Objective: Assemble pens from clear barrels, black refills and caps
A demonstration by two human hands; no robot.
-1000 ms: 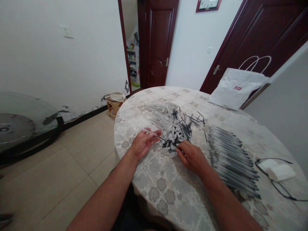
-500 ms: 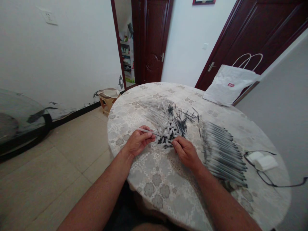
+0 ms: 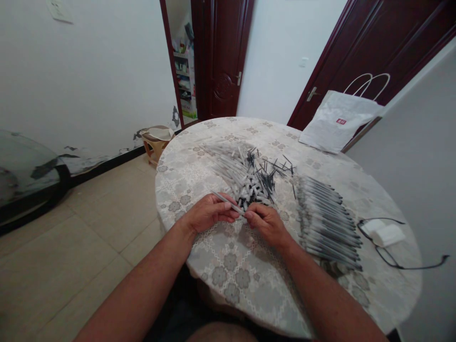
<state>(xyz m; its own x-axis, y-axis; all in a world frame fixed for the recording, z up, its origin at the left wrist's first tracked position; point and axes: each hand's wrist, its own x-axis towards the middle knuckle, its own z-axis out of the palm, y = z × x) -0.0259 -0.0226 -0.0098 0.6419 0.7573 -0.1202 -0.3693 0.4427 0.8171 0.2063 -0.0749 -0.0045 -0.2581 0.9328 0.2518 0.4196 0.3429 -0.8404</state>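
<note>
My left hand is closed round a clear pen barrel that slants up to the left. My right hand pinches the barrel's near end, where a thin dark refill went in; the two hands nearly touch. Just beyond them lies a loose heap of barrels and black refills. To the right, a neat row of assembled pens lies side by side. All rest on a round table with a floral cloth.
A white paper bag lies at the table's far right edge. A white charger with black cable sits at the right. A small stool stands by the wall, a dark round object at the left. Dark doors behind.
My right hand has moved left from the heap to meet my left hand, pushing the dark refill into the barrel. The view has dropped slightly.
</note>
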